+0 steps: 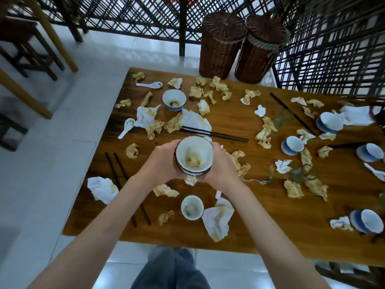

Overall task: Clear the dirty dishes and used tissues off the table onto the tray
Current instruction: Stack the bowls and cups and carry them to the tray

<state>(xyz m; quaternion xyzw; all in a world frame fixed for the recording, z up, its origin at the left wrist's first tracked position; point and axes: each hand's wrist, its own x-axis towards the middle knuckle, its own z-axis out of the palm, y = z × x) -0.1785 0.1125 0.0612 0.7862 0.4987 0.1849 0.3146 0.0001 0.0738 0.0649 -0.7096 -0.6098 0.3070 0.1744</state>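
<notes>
On the far left of the brown wooden worktop [229,119] lie two white ceramic soup spoons, one near the far edge [149,84] and one lower down [126,128]. They look small, hard and probably slick with sauce, so each is best pinched at the handle. The pair of dark thin chopsticks [125,184] by the near-left corner would roll, and should be gathered together. The crumpled, stained white tissues [103,189] are soft and nearly weightless; a loose scoop would do.

Held above the middle of the worktop is the stack of white, blue-sided ceramic bowls [194,156], the top one smeared with brown residue. The left hand [164,161] and the right hand [218,163] each form a grip curled round opposite sides of the stack. Ceramic is stiff, brittle and fairly heavy when stacked, and greasy rims may slip, so support under the base seems wise.

Nearer, a small white dirty bowl [192,207] stands upright, and another [174,99] stands farther off.

To the right, tipped blue-and-white bowls [292,145] and clear drinking glasses [303,173] lie among more tissues; the glasses look the most fragile.

No tray is in view.
</notes>
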